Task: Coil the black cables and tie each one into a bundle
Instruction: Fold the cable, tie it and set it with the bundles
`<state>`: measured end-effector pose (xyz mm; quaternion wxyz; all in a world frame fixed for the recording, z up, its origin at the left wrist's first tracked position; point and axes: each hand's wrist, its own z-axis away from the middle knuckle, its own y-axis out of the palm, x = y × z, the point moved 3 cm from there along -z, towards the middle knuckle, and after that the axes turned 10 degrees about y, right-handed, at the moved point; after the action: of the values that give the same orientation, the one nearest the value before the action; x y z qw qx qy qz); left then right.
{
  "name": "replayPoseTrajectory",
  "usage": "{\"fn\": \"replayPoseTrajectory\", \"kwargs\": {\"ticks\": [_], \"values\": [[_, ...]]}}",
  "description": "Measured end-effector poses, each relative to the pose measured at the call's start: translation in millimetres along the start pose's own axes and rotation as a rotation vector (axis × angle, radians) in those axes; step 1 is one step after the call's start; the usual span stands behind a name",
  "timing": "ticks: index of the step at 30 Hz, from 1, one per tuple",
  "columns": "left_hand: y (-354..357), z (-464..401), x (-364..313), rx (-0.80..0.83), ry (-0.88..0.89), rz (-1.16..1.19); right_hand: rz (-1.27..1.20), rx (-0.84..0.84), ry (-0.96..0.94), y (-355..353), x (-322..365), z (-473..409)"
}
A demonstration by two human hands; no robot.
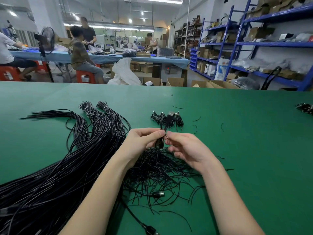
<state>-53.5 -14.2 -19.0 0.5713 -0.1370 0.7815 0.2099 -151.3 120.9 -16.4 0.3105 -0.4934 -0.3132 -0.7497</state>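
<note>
Left hand (142,141) is pinching a coiled black USB cable (161,133) at its waist, thumb and forefinger clamped on it, above the middle of the green worktop (237,133). Right hand (184,148) is pinching a thin black twist tie (166,137) wrapped at the coil's middle, fingertips closed on it, remaining fingers curling loosely. The cable's USB plug (171,114) is sticking up above both hands.

A loose heap of black twist ties (157,172) is lying under the hands, spreading toward the near edge. A large mass of uncoiled black cables (59,167) is running from the near-left corner toward the centre, some ends banded in white. Finished small bundles (176,119) are sitting just beyond the hands. Another dark bundle (305,108) is lying at the right edge.
</note>
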Motion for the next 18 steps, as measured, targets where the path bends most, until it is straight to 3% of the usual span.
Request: {"fn": "replayPoseTrajectory", "kwargs": {"ticks": [6, 13, 18], "values": [[0, 1, 6, 0.040, -0.161, 0.193, 0.477, -0.172, -0.358, -8, 12, 9], [1, 2, 10, 0.051, -0.245, 0.184, 0.632, -0.208, -0.549, -9, 18, 16], [2, 2, 8, 0.090, -0.191, 0.197, 0.516, -0.198, -0.482, -10, 16, 14]]}}
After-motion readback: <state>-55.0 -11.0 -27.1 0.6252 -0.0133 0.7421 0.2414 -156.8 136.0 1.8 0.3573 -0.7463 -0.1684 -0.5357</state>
